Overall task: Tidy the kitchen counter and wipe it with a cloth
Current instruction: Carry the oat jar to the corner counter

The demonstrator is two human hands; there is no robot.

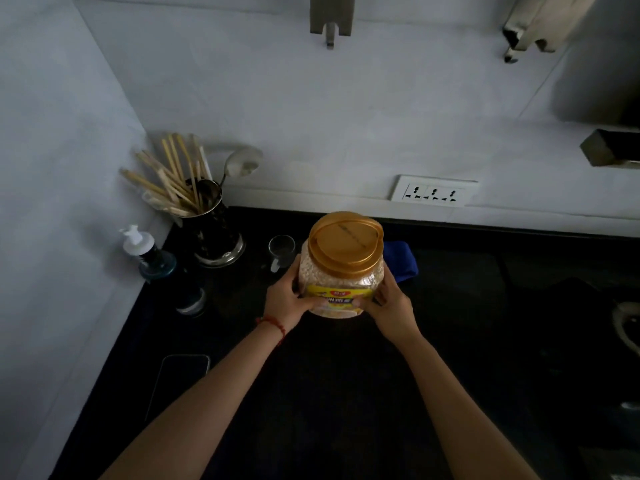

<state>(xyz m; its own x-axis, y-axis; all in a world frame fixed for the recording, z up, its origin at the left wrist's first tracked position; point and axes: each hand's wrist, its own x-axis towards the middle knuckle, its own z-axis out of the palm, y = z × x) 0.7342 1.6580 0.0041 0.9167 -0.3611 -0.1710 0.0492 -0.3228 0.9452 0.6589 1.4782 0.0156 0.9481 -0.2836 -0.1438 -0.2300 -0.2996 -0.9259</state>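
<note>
A clear plastic jar [341, 268] with a gold lid and a yellow label, filled with pale grains, is over the middle of the black counter [346, 393]. My left hand [285, 299] grips its left side and my right hand [391, 308] grips its right side. Whether the jar rests on the counter or is lifted I cannot tell. A blue cloth [403, 259] lies just behind the jar, partly hidden by it.
A steel holder [213, 233] full of wooden utensils and spoons stands in the back left corner. Beside it are a pump bottle [149, 252], a small dark jar [192, 301] and a glass cup [281, 251]. A phone [180, 379] lies near the left edge. A wall socket [433, 195] sits above the counter.
</note>
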